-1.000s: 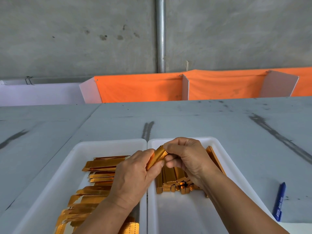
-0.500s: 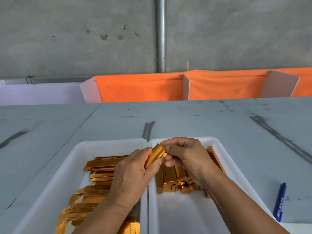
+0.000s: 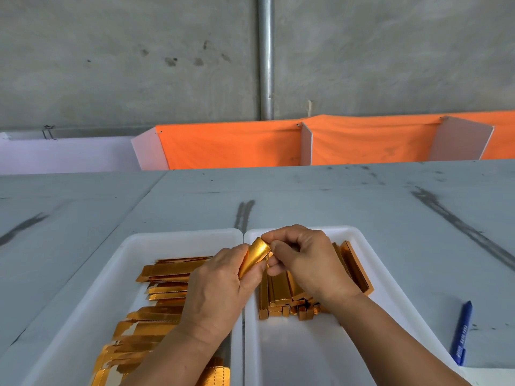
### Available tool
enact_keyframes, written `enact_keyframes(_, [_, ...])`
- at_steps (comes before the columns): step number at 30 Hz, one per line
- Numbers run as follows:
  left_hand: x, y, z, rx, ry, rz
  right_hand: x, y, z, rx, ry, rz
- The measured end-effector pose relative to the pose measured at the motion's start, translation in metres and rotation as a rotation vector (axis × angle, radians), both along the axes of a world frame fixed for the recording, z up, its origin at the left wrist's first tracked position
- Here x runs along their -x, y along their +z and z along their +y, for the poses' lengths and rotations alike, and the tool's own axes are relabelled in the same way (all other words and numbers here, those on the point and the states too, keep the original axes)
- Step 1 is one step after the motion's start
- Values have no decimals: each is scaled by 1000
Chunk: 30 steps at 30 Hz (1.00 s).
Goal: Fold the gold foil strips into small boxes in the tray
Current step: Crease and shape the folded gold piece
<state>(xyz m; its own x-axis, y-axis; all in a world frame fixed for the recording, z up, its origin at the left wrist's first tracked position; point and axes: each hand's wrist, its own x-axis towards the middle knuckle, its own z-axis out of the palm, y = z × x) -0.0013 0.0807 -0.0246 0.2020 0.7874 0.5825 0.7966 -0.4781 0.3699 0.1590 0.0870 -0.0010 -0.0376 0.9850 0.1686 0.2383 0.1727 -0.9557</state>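
From the head camera, your two hands meet over the seam where two white trays sit side by side on the grey table [image 3: 306,196]. Your left hand [image 3: 220,285] grips the lower part of a gold foil strip [image 3: 255,257], with the fingers curled round it and the back of the hand towards you. The strip is bent into a rounded tube and tilts up and to the right. Your right hand [image 3: 309,263] pinches its upper end, with the fingers curled in close. How the fingertips lie on the foil is hidden behind the knuckles. The strip is held in the air above the inner rims of the trays, touching neither.

The left tray [image 3: 92,310] holds a loose pile of flat strips [image 3: 167,274], overlapping and running mostly crosswise, from the middle of the tray down towards you. Your left forearm covers part of the pile. The right tray [image 3: 292,355] holds the folded boxes [image 3: 281,296], long narrow gold ones packed side by side beneath your right hand, their near ends in a ragged row. One box [image 3: 356,268] leans along the tray's right wall.

A blue pen [image 3: 462,332] lies on the table to the right of the right tray, apart from it. Beyond the far edge of the table hangs an orange cloth [image 3: 237,146] between white panels, and a metal pipe [image 3: 266,57] runs up the concrete wall behind it.
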Motion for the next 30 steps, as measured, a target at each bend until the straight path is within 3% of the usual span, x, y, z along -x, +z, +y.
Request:
enact_keyframes(8, [0,-2,1,7,32,-2,6,-4,-1,-65,0,-21])
enact_keyframes(20, [3,-1,2,-34,67,-39,10,-5,2,253,90,458])
enact_keyframes(30, [1,-2,4,-35,43,-13,13,-10,5,154,-18,336])
